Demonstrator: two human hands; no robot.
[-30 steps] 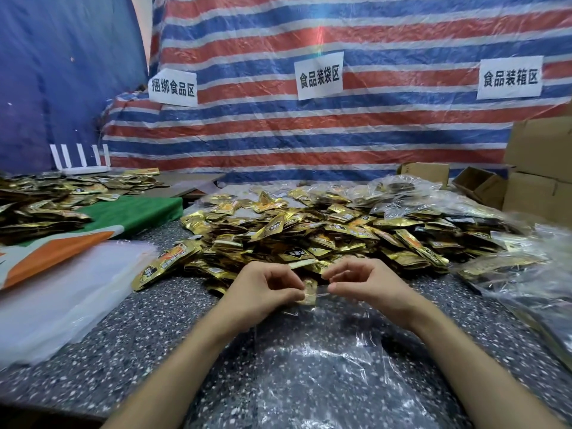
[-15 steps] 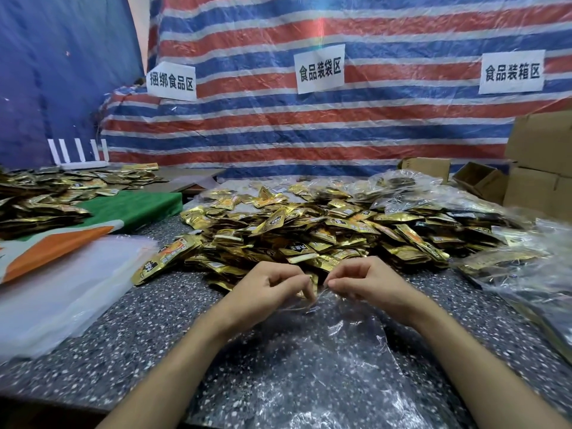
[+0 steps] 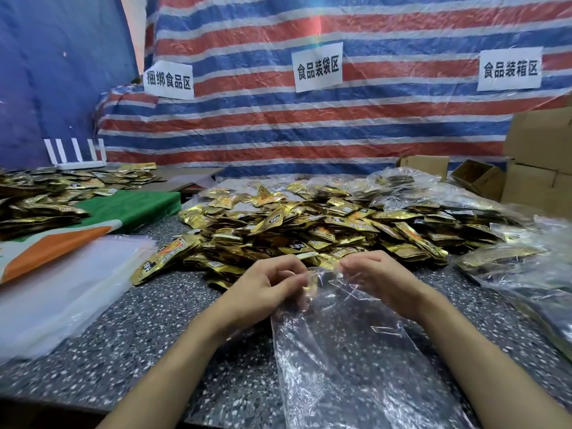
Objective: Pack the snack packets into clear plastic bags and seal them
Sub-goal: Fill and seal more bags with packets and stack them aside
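A clear plastic bag [image 3: 349, 351] lies on the speckled grey table [image 3: 161, 345] in front of me, its mouth at the far end. My left hand [image 3: 266, 286] and my right hand [image 3: 380, 280] pinch the bag's mouth from either side, holding the two edges slightly apart. Just beyond the hands spreads a big heap of gold snack packets [image 3: 309, 224]. No packet is visible inside the bag.
A stack of flat clear bags [image 3: 62, 289] lies at the left on an orange, white and green cloth [image 3: 123, 212]. More gold packets [image 3: 46, 196] pile at the far left. Filled clear bags [image 3: 520, 267] sit at the right, cardboard boxes [image 3: 541, 168] behind them.
Both hands have stayed at the bag's mouth, and the mouth has been lifted and spread a little wider. The bag's plastic is more raised and crinkled than before.
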